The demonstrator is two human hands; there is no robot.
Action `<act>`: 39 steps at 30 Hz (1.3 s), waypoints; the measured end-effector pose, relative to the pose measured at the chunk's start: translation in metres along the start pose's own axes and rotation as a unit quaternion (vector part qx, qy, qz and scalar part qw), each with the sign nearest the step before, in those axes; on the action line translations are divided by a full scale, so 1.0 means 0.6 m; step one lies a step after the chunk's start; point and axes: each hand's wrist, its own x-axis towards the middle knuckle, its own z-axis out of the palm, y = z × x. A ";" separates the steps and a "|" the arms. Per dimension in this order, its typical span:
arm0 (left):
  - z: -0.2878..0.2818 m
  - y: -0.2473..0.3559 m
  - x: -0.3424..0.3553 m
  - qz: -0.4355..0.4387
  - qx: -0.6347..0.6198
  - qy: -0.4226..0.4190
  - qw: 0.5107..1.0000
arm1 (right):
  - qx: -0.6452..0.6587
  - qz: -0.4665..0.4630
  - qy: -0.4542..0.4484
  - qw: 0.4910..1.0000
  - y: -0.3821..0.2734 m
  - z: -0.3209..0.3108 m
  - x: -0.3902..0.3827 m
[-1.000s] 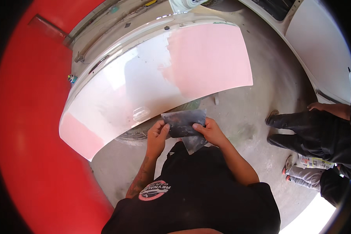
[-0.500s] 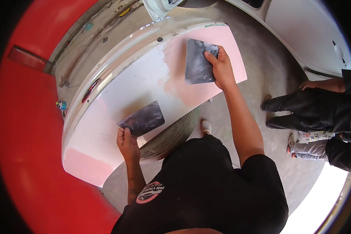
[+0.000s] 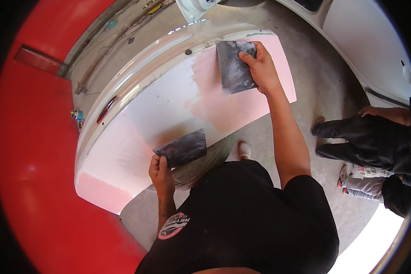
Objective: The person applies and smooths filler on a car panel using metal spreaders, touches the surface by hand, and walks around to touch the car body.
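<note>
A dark grey, dust-smeared sheet of sandpaper point(image 3: 183, 148) is pinched at its lower left corner between the thumb and fingers of my left hand point(image 3: 162, 177). My right hand point(image 3: 263, 69) grips another sheet of sandpaper point(image 3: 233, 71) by its right edge, thumb on top. Both sheets are held over a long, curved white car body panel point(image 3: 153, 102). Pale pink patches cover the panel's two ends, and the right patch point(image 3: 210, 102) has a ragged border against the white. I cannot tell whether either sheet touches the surface.
Under the panel's near edge lies a tyre point(image 3: 214, 157). A red car body point(image 3: 32, 182) curves along the left. White car bodywork point(image 3: 365, 36) stands at the upper right. Two other people, one in dark trousers point(image 3: 351, 132), are at the right. Cables and tools lie on the far floor.
My left hand has shifted right with its sheet. The right sheet has turned slightly and its hand is a little higher. The whole view has moved slightly. Both hands keep their holds.
</note>
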 end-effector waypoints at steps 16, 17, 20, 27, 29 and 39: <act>0.011 0.001 -0.004 0.023 0.059 -0.012 0.998 | -0.105 -0.085 -0.002 0.991 0.009 0.025 0.009; 0.010 0.002 -0.002 0.024 0.052 -0.014 0.998 | -0.091 -0.068 -0.004 0.993 0.007 0.022 0.011; 0.006 0.006 -0.005 0.024 0.080 -0.003 0.997 | -0.031 -0.022 0.005 0.999 0.001 -0.006 0.015; 0.017 0.005 0.003 0.028 0.063 -0.007 0.998 | -0.129 -0.080 0.004 0.988 0.004 0.029 0.010; 0.011 0.000 0.006 0.036 0.098 -0.008 0.995 | -0.128 -0.056 -0.006 0.990 0.002 0.016 0.013; 0.027 0.007 0.021 0.031 0.062 -0.022 0.997 | -0.173 -0.099 0.013 0.980 0.000 0.021 0.006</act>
